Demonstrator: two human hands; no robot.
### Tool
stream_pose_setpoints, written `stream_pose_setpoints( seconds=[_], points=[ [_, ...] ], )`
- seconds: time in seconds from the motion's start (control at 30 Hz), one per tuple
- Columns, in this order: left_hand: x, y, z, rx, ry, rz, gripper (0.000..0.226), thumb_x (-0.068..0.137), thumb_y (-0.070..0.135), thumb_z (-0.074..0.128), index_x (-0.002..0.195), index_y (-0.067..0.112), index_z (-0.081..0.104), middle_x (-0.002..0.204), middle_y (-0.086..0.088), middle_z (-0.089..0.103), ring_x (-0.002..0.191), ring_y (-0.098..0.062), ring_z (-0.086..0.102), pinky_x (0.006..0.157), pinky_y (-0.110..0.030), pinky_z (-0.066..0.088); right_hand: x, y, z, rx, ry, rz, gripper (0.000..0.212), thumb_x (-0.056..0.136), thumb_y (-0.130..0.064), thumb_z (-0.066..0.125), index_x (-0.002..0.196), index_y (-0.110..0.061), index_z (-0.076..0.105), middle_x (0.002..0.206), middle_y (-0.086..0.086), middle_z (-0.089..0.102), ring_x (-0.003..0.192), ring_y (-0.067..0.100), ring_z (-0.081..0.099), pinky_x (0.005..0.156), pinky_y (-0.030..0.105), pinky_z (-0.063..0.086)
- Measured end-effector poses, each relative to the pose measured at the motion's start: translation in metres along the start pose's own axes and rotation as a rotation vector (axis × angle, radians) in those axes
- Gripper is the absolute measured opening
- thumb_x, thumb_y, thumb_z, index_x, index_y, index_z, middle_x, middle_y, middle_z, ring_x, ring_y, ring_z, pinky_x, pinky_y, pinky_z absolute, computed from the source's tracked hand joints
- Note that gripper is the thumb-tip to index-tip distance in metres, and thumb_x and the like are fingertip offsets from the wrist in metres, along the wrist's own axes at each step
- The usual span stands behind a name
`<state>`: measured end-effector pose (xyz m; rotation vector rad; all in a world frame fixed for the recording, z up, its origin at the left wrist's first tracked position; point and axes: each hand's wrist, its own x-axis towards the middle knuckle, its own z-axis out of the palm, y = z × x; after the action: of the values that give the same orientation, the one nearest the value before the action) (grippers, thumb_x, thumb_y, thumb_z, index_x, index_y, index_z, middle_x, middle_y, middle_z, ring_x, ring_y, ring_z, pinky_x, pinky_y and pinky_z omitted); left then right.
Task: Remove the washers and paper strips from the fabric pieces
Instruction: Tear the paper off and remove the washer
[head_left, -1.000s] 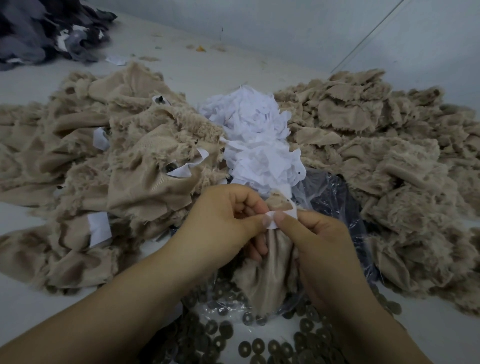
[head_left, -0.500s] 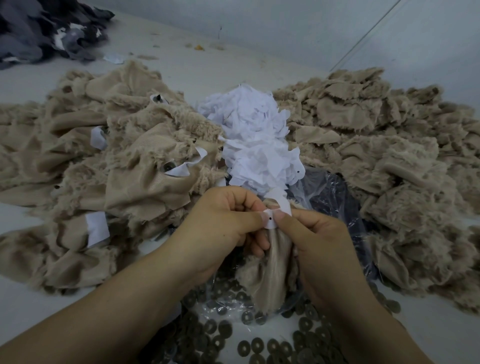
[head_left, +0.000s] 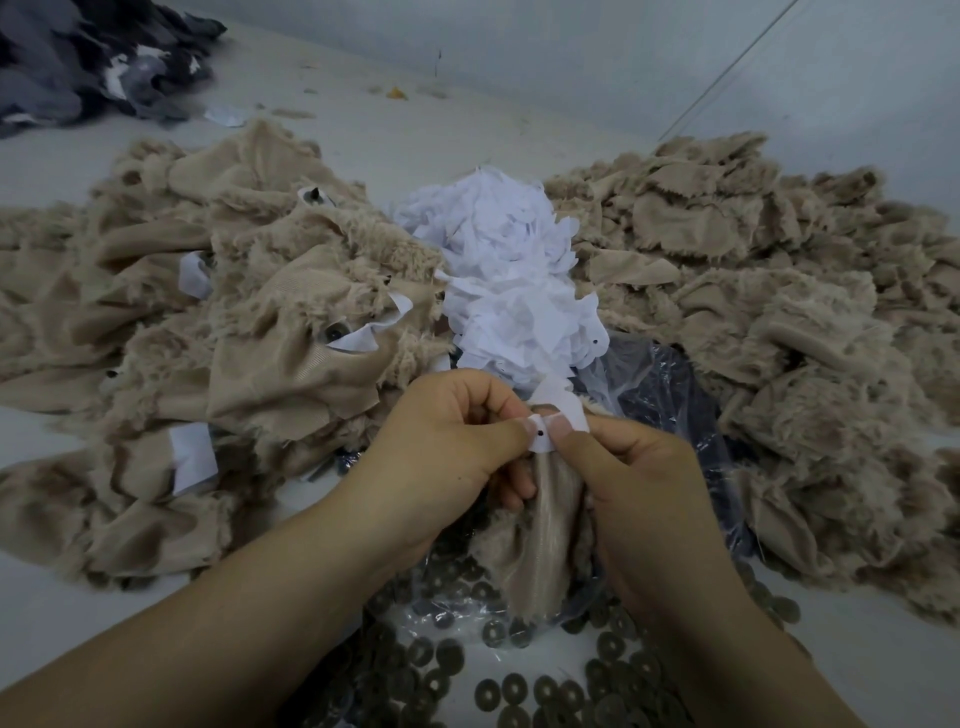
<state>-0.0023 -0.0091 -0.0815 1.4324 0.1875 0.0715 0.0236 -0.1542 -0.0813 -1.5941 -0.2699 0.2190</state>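
A: Item one, held piece?

B: One beige plush fabric piece (head_left: 540, 540), smooth knit backing facing up, shaggy pile along its edges. It hangs between the two hands, its lower end over the plastic bag (head_left: 670, 395). A white paper strip (head_left: 558, 415) with a small dark punched hole sits at its top edge.

A: Hands?

B: Left hand (head_left: 447, 447): fingers curled, thumb and forefinger pinching the paper strip from the left. Right hand (head_left: 634, 483): thumb and forefinger pinching the same strip from the right, other fingers curled behind the fabric. The thumb tips nearly meet at the hole.

A: Item two, washers?

B: Loose washers (head_left: 514, 686), flat dark metal rings with round centre holes, many, scattered on the white table (head_left: 883, 665) below the hands and partly under the crinkled clear plastic. The forearms cover part of the spread.

A: Item three, paper?

B: One heap of white paper strips (head_left: 498, 260), crumpled and thin, some showing punched holes, just behind the hands at centre.

A: Fabric stock?

B: Left pile (head_left: 249, 322): beige plush pieces, folded and rumpled, several with white strips attached and at least one washer visible. Right pile (head_left: 769, 291): beige plush pieces with jagged furry edges, lying flatter, no strips showing. The paper heap lies between the two piles.

A: Other?

B: Dark grey and white patterned fabric (head_left: 93, 62), bunched at the far left corner, well apart. A pale wall behind.
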Motion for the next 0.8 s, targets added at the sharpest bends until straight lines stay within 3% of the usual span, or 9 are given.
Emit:
stream_pose_setpoints(
  seconds=[0.17, 0.3, 0.37, 0.43, 0.5, 0.57, 0.63, 0.7, 0.8],
  points=[
    [0.0, -0.001, 0.002, 0.131, 0.064, 0.024, 0.017, 0.086, 0.006, 0.069, 0.075, -0.004, 0.062, 0.058, -0.025, 0.06, 0.044, -0.024, 0.056, 0.044, -0.03, 0.048, 0.0, 0.002, 0.0, -0.063, 0.072, 0.001, 0.021, 0.091, -0.017, 0.069, 0.076, -0.024, 0.081, 0.062, 0.002, 0.073, 0.05, 0.007, 0.062, 0.046, 0.019, 0.049],
    [0.001, -0.003, 0.004, 0.477, 0.143, 0.162, 0.016, 0.084, 0.006, 0.069, 0.07, 0.009, 0.062, 0.055, -0.008, 0.063, 0.046, -0.023, 0.059, 0.045, -0.03, 0.049, 0.0, 0.004, 0.0, -0.071, 0.083, 0.013, 0.019, 0.09, -0.016, 0.071, 0.078, -0.026, 0.082, 0.059, 0.005, 0.071, 0.048, 0.008, 0.06, 0.046, 0.02, 0.048],
    [0.0, -0.002, 0.005, 0.529, 0.165, 0.227, 0.018, 0.082, 0.007, 0.072, 0.068, 0.012, 0.062, 0.057, -0.004, 0.064, 0.048, -0.018, 0.059, 0.046, -0.026, 0.047, 0.001, 0.005, -0.001, -0.051, 0.089, 0.014, 0.021, 0.09, -0.016, 0.07, 0.078, -0.029, 0.082, 0.065, 0.011, 0.073, 0.053, 0.017, 0.064, 0.049, 0.026, 0.052],
    [-0.001, -0.003, 0.004, 0.541, 0.175, 0.268, 0.02, 0.081, 0.008, 0.075, 0.067, 0.014, 0.061, 0.057, 0.001, 0.063, 0.046, -0.008, 0.055, 0.044, -0.022, 0.045, 0.002, 0.004, -0.002, -0.02, 0.087, 0.021, 0.023, 0.09, -0.013, 0.07, 0.079, -0.03, 0.082, 0.073, 0.005, 0.077, 0.067, 0.018, 0.073, 0.056, 0.025, 0.058],
    [-0.003, -0.003, 0.002, 0.563, 0.175, 0.369, 0.021, 0.079, 0.005, 0.076, 0.07, 0.015, 0.06, 0.058, 0.009, 0.059, 0.05, 0.0, 0.052, 0.047, -0.012, 0.039, 0.002, 0.003, -0.003, 0.001, 0.06, 0.047, 0.022, 0.09, -0.011, 0.069, 0.081, -0.027, 0.082, 0.075, 0.003, 0.078, 0.066, 0.012, 0.074, 0.053, 0.019, 0.055],
    [-0.006, -0.003, -0.001, 0.683, 0.155, 0.6, 0.019, 0.078, -0.002, 0.076, 0.075, 0.012, 0.063, 0.074, 0.015, 0.057, 0.069, 0.004, 0.054, 0.061, -0.006, 0.039, 0.002, 0.003, -0.003, 0.013, 0.037, 0.066, 0.018, 0.091, -0.014, 0.068, 0.084, -0.024, 0.082, 0.075, 0.007, 0.077, 0.064, 0.016, 0.072, 0.054, 0.024, 0.056],
    [-0.007, -0.007, -0.001, 0.795, 0.123, 0.828, 0.015, 0.079, -0.007, 0.074, 0.081, 0.007, 0.07, 0.089, 0.004, 0.063, 0.085, 0.0, 0.058, 0.075, -0.011, 0.045, 0.002, 0.005, -0.003, 0.042, 0.047, 0.085, 0.017, 0.092, -0.017, 0.067, 0.084, -0.021, 0.082, 0.078, 0.018, 0.075, 0.067, 0.029, 0.067, 0.061, 0.039, 0.055],
    [-0.006, -0.011, -0.002, 0.831, 0.1, 0.942, 0.016, 0.081, -0.008, 0.071, 0.091, 0.004, 0.076, 0.101, -0.006, 0.069, 0.095, -0.013, 0.066, 0.082, -0.026, 0.054, 0.004, 0.005, -0.003, 0.118, 0.054, 0.122, 0.012, 0.089, -0.019, 0.07, 0.085, -0.017, 0.081, 0.084, 0.028, 0.072, 0.073, 0.035, 0.061, 0.07, 0.049, 0.05],
    [-0.005, -0.014, -0.006, 0.904, 0.024, 0.988, 0.021, 0.086, -0.002, 0.069, 0.105, 0.004, 0.076, 0.112, -0.01, 0.07, 0.1, -0.023, 0.067, 0.081, -0.037, 0.055, 0.006, 0.003, -0.005, 0.29, 0.028, 0.212, 0.019, 0.077, -0.02, 0.072, 0.089, -0.007, 0.079, 0.092, 0.027, 0.074, 0.088, 0.041, 0.07, 0.084, 0.049, 0.055]
  ],
)
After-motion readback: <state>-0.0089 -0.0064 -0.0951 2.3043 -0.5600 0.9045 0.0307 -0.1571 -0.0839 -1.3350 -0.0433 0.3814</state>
